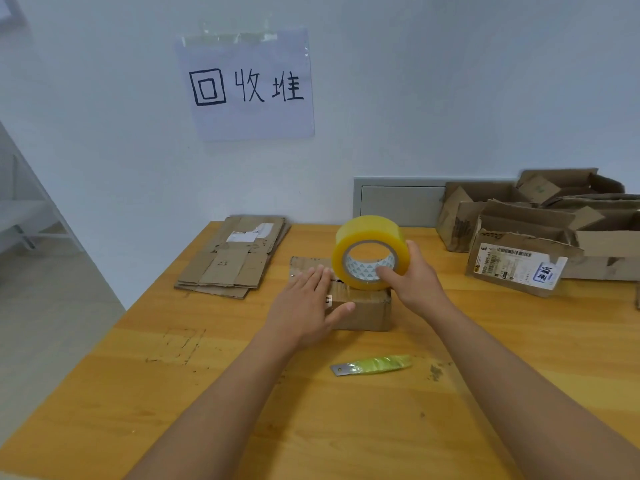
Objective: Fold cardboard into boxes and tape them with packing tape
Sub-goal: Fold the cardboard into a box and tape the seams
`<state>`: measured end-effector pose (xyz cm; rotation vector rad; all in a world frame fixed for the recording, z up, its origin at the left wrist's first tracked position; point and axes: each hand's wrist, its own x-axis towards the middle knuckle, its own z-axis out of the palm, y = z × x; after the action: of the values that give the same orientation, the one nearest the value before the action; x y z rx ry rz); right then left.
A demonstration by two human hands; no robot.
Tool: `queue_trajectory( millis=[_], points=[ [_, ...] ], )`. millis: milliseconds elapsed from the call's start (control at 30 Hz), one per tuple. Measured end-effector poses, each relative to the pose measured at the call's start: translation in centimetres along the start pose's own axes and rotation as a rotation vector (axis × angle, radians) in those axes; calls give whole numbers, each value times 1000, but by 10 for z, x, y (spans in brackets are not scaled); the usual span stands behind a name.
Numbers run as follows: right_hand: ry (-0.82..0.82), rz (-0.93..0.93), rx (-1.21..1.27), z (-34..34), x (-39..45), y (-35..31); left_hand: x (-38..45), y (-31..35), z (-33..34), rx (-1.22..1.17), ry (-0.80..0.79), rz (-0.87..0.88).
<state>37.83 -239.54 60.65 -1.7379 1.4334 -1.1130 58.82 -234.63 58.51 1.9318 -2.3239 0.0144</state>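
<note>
Left hand (304,303) flat on small box (363,310); right hand (415,278) gripping tape roll (369,252) atop it. Knife (372,364) in front, flat cardboard (232,261) at left, opened boxes (540,230) at right.

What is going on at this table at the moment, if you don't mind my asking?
A person is taping a small cardboard box on the wooden table. The left hand presses flat on the box while the right hand holds a roll of packing tape upright on top. A green utility knife lies nearer the person, flattened cardboard to the left.

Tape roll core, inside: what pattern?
White with small teal triangles, on the inner core of the yellow tape roll held by the right hand; head view.
</note>
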Motion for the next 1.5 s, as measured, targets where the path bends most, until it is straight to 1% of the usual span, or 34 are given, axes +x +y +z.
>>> queue_trajectory(
  millis=[100,300,567,700,767,900,1033,1200,1300,1500],
  points=[
    [-2,2,-9,2,2,-2,1,1,0,20,-2,-5],
    [-14,-29,-165,-4,11,-11,3,-2,2,15,21,-10],
    [142,-104,-246,-23,6,-6,3,0,2,7,26,-15],
    [186,-60,-92,-16,3,-4,3,0,3,3,33,-8],
    [160,-12,-1,-16,2,-2,3,2,2,7,32,-2],
    [49,91,130,-9,-5,3,3,6,-1,18,65,-6],
    [48,127,213,1,-7,7,3,13,-4,104,127,22],
    [65,136,225,3,-6,11,8,28,2,73,125,94],
    [61,133,181,2,-5,11,11,30,7,61,88,89],
    [17,127,80,-8,4,6,9,28,6,53,95,86]
  ],
)
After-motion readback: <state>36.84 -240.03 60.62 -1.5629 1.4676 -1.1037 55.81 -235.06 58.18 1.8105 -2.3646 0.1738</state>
